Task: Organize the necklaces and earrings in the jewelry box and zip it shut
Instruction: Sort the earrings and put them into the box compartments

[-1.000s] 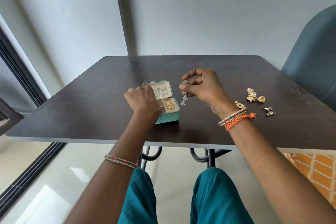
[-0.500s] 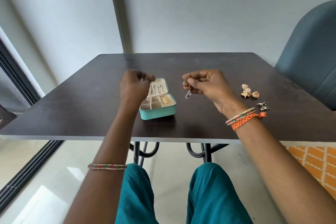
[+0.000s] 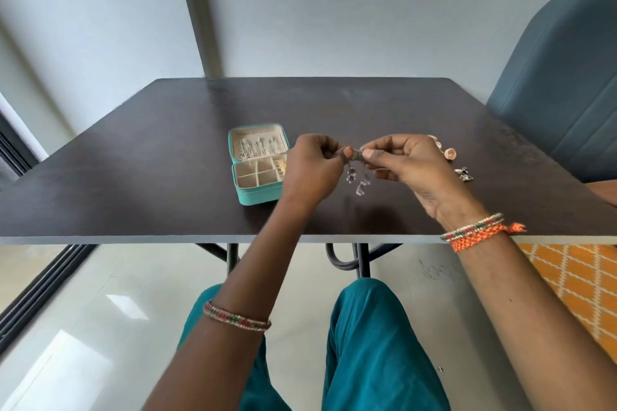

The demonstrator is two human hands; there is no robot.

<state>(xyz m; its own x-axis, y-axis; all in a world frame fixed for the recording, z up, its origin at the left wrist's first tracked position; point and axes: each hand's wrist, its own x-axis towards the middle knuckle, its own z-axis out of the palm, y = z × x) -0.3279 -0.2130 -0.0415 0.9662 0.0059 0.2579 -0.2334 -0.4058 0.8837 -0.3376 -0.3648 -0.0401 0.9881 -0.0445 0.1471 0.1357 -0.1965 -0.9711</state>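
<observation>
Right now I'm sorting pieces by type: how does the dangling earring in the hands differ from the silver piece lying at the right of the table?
The dangling earring hangs in the air, pinched by both hands; the silver piece lies untouched on the table. The earring trails long drops; the silver piece looks compact. Both are silvery.

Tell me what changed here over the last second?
The left hand left the open teal jewelry box and moved right to join the right hand; both now pinch the dangling silver earrings. Box and loose earrings on the dark table stayed put.
</observation>
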